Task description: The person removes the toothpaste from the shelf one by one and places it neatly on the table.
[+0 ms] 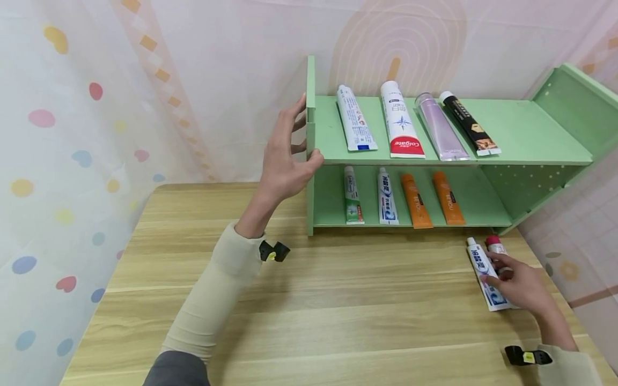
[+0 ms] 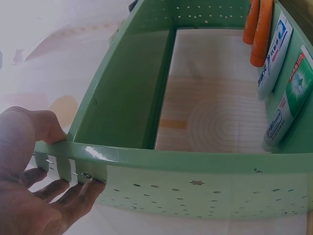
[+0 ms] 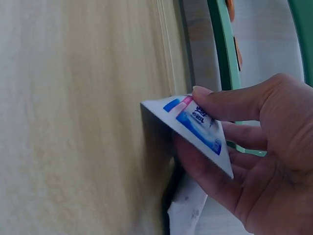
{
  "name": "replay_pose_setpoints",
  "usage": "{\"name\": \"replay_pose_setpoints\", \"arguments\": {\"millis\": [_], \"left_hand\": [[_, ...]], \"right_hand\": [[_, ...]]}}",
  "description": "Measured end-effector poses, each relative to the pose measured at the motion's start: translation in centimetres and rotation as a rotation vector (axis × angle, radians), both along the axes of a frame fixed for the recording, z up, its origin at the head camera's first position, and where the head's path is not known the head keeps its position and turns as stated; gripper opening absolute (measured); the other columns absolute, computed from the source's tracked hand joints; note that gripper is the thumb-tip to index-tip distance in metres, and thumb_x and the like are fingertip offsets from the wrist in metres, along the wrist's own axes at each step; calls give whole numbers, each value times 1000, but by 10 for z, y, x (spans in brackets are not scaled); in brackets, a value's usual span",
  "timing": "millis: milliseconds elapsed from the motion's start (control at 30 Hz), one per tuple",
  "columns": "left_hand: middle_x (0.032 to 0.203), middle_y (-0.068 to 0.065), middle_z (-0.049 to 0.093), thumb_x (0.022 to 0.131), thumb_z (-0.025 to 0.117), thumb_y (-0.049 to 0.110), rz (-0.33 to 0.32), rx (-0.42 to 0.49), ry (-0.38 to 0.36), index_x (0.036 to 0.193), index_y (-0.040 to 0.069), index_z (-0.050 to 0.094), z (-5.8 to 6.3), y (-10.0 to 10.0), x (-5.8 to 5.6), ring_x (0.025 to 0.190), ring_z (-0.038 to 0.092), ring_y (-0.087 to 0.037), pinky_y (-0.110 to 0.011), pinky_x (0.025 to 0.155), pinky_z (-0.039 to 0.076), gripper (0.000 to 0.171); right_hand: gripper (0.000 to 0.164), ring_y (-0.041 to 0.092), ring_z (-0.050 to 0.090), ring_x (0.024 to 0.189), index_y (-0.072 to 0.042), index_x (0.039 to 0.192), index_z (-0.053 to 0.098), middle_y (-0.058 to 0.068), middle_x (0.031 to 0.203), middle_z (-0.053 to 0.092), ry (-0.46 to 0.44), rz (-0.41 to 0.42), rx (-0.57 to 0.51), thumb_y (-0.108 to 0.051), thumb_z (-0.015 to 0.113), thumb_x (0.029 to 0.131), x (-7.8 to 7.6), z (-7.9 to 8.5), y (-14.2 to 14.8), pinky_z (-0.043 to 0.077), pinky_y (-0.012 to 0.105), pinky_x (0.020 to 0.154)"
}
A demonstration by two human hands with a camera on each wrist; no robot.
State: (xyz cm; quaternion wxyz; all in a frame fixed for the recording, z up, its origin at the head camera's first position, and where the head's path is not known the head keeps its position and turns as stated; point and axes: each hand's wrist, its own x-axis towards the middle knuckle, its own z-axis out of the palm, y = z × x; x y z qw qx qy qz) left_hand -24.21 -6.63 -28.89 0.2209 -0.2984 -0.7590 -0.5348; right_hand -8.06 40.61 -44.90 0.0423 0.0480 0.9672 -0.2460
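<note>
A green two-tier shelf [image 1: 521, 134] stands on the wooden table. My left hand [image 1: 285, 166] grips its left side panel, thumb at the front edge and fingers round the outer face; the left wrist view shows those fingers against the perforated panel [image 2: 195, 186]. At the lower right, my right hand [image 1: 523, 287] pinches a white and blue toothpaste tube [image 1: 479, 265] between thumb and fingers. In the right wrist view the flat end of this toothpaste tube [image 3: 195, 122] is tilted. A red-capped tube [image 1: 494, 242] lies right beside it, partly hidden by the hand.
On the upper tier lie a white tube [image 1: 354, 118], a Colgate tube [image 1: 399, 120], a lilac tube [image 1: 440, 128] and a black tube [image 1: 468, 120]. Below are a green-and-white tube [image 1: 353, 195], a white-blue tube [image 1: 387, 197] and orange tubes [image 1: 417, 202]. Patterned curtains [image 1: 232, 80] hang behind.
</note>
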Motion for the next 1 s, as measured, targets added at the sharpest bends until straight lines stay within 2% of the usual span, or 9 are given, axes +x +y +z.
{"name": "replay_pose_setpoints", "arguments": {"millis": [233, 433, 733, 1000], "left_hand": [[158, -5, 41, 82, 60, -5, 0, -5, -2, 161, 16, 33, -1, 1, 0, 139, 53, -27, -41, 94, 61, 85], [158, -5, 42, 82, 60, -4, 11, -5, -2, 161, 17, 33, -2, 0, 0, 138, 54, -26, -40, 94, 61, 86], [151, -8, 45, 83, 60, -3, 25, -19, -8, 161, 18, 32, 0, 0, 1, 140, 52, -23, -38, 93, 62, 85], [154, -8, 43, 83, 60, -5, 18, -17, 7, 161, 16, 32, -1, 0, 0, 140, 52, -27, -40, 93, 61, 86]], "right_hand": [[63, 29, 66, 84, 16, 137, 49, 30, 105, 68, -27, 37, 55, -20, 74, 91, 0, 4, 0, 49, 28, 61], [60, 31, 69, 80, 19, 131, 53, 29, 97, 70, 17, 65, 111, -18, 76, 89, -2, 8, -3, 51, 32, 60], [59, 34, 69, 81, 20, 127, 56, 28, 94, 71, 23, 62, 153, -17, 77, 87, -4, 13, -8, 51, 36, 62], [57, 32, 68, 80, 19, 125, 58, 26, 93, 72, 5, 67, 156, -18, 76, 86, -3, 15, -8, 52, 38, 61]]}}
